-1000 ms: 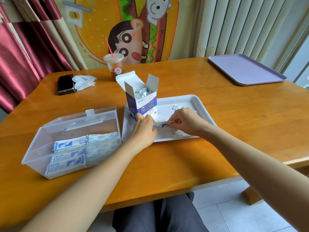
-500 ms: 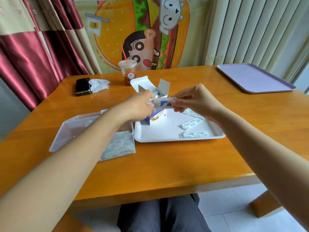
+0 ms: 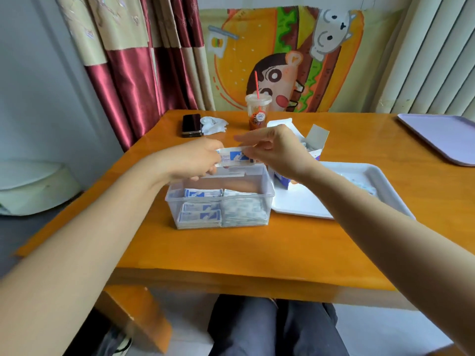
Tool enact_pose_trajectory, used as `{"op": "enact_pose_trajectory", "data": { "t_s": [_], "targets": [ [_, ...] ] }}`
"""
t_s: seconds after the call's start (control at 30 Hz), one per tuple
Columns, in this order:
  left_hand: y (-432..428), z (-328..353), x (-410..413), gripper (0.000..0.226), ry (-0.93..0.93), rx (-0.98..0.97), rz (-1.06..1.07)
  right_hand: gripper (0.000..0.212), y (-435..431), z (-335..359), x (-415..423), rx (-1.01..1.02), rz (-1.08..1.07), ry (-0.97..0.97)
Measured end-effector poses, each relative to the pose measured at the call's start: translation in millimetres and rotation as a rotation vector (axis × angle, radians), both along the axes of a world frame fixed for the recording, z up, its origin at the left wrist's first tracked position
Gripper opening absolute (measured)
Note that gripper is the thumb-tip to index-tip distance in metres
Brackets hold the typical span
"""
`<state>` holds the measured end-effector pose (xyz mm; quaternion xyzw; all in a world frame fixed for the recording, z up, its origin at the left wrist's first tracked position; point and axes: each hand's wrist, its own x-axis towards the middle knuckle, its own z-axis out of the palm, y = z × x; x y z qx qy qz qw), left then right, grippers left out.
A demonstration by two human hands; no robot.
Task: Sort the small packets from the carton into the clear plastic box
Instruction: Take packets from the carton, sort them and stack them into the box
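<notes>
A small white and blue packet (image 3: 232, 156) is held flat in the air above the clear plastic box (image 3: 268, 199). My left hand (image 3: 198, 160) pinches its left end and my right hand (image 3: 276, 151) pinches its right end. Inside the box lie stacks of the same packets (image 3: 201, 210), blue-printed ones on the left and paler ones on the right. The open carton (image 3: 312, 147) stands behind my right hand on the white tray (image 3: 303, 204), mostly hidden by the hand. A few loose packets (image 3: 361, 186) lie on the tray.
A plastic cup with a red straw (image 3: 257, 111), a black phone (image 3: 191, 125) and a crumpled tissue (image 3: 213, 124) sit at the table's far side. A lilac tray (image 3: 442, 137) lies at the right edge. The wooden table (image 3: 231, 247) ends just before my knees.
Both hands carried the packet from the white tray up and leftward to above the clear box. The view swung left, so the box now sits in the centre.
</notes>
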<state>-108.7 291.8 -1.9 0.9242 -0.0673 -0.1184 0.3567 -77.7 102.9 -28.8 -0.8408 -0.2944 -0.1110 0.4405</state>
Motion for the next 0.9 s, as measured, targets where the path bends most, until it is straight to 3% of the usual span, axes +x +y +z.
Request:
{"op": "enact_pose_trajectory", "data": {
  "t_s": [0.17, 0.3, 0.43, 0.5, 0.6, 0.7, 0.9],
  "targets": [
    [30, -12, -6, 0.023, -0.01, 0.039, 0.061, 0.022, 33, 0, 8, -0.15, 0.088, 0.078],
    [51, -19, -4, 0.02, -0.246, 0.185, 0.193, 0.022, 49, -2, 17, -0.104, 0.031, 0.334],
    [65, -39, 1, 0.016, -0.306, 0.244, 0.354, 0.023, 62, -18, 20, -0.339, 0.016, 0.471],
    [69, -50, 3, 0.025, -0.281, 0.306, 0.394, 0.024, 71, -25, 19, -0.405, 0.025, 0.5],
    [73, -61, 5, 0.038, -0.248, 0.352, 0.424, 0.021, 84, -36, 22, -0.486, 0.026, 0.5],
    [72, -66, 4, 0.017, -0.267, 0.357, 0.417, 0.02, 91, -45, 27, -0.594, 0.024, 0.485],
    [69, -69, 3, 0.018, -0.279, 0.338, 0.422, 0.028, 95, -47, 24, -0.759, 0.033, 0.288]
  ]
}}
